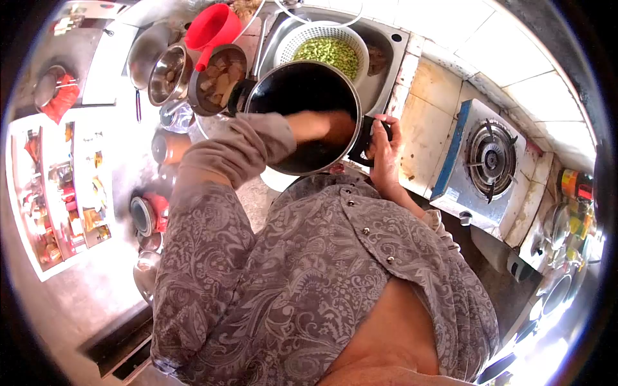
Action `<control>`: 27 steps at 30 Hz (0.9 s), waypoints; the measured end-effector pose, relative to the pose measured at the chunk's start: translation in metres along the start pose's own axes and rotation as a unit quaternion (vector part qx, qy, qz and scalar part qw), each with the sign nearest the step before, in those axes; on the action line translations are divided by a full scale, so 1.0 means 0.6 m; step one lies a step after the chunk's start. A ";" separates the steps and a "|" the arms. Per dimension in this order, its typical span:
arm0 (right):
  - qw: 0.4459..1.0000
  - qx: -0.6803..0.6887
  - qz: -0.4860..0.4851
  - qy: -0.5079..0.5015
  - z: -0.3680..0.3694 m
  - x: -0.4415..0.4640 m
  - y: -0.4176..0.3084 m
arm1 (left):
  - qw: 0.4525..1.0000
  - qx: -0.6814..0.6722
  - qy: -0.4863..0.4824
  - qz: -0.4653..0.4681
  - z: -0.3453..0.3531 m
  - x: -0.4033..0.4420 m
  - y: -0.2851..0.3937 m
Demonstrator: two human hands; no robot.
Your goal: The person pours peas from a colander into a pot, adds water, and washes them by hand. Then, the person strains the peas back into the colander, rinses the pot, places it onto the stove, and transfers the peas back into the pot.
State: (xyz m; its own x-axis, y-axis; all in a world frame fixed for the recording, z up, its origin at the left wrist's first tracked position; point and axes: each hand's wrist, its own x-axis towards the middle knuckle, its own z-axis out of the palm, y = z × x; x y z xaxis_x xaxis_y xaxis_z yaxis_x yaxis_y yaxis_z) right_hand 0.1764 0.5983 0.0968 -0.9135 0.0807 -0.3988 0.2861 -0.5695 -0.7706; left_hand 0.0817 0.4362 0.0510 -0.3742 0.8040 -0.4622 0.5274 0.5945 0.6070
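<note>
A large black pot (302,83) is tilted in front of my body, below the sink. My left hand (322,125) reaches inside it toward the right inner wall; its fingers are smeared by motion, so what they hold or touch cannot be made out. My right hand (386,151) is closed around the pot's right handle (367,140). Behind the pot, a white colander (283,55) of green beans or peas (328,53) stands in the metal sink (394,48).
Left of the pot are a metal bowl (243,61) with pale pieces, another metal bowl (168,74) and a red long-handled scoop (215,27). A gas stove (492,154) stands on the right counter. Bright shelves (67,193) are at far left.
</note>
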 end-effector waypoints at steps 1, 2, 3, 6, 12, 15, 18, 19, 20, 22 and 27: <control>1.000 -0.003 0.008 -0.005 0.000 0.001 -0.003 | 0.990 -0.095 0.088 0.062 -0.026 0.003 -0.049; 1.000 -0.007 -0.010 -0.009 -0.001 0.004 -0.001 | 0.987 0.011 0.116 -0.107 -0.080 -0.025 -0.042; 1.000 -0.010 -0.027 -0.013 -0.005 0.006 0.006 | 0.945 0.115 0.137 -0.273 -0.135 -0.067 -0.021; 0.999 -0.010 -0.034 0.003 -0.003 0.005 0.007 | 0.908 0.049 0.280 -0.309 -0.096 -0.219 0.007; 1.000 0.003 -0.006 -0.017 -0.006 0.005 0.005 | 0.688 -0.444 0.280 -0.500 0.012 -0.160 -0.102; 0.999 -0.032 -0.026 -0.016 -0.005 0.004 0.002 | 0.801 -0.241 0.250 -0.488 0.026 -0.040 -0.177; 1.000 -0.025 -0.008 -0.014 -0.007 0.001 0.004 | 0.889 -0.001 0.224 -0.400 0.009 0.070 -0.103; 1.000 -0.025 -0.008 -0.009 -0.007 0.002 0.002 | 0.898 0.009 0.240 -0.367 0.009 0.092 -0.073; 0.999 -0.027 -0.017 -0.003 -0.008 0.001 0.002 | 0.881 -0.140 0.325 -0.315 0.017 0.098 -0.038; 0.999 -0.026 -0.034 0.009 -0.008 -0.002 0.008 | 0.851 -0.223 0.437 -0.186 0.029 0.040 0.067; 0.998 -0.022 -0.045 0.026 -0.005 -0.008 0.012 | 0.989 0.073 0.118 -0.049 0.045 -0.249 0.096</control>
State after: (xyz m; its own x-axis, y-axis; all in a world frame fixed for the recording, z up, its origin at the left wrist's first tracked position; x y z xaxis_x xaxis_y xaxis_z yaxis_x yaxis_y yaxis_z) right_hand 0.1835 0.5961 0.0919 -0.9203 0.1721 -0.3514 0.2173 -0.5218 -0.8249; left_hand 0.1883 0.3500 0.1376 -0.5877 0.7337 -0.3409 0.5769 0.6755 0.4593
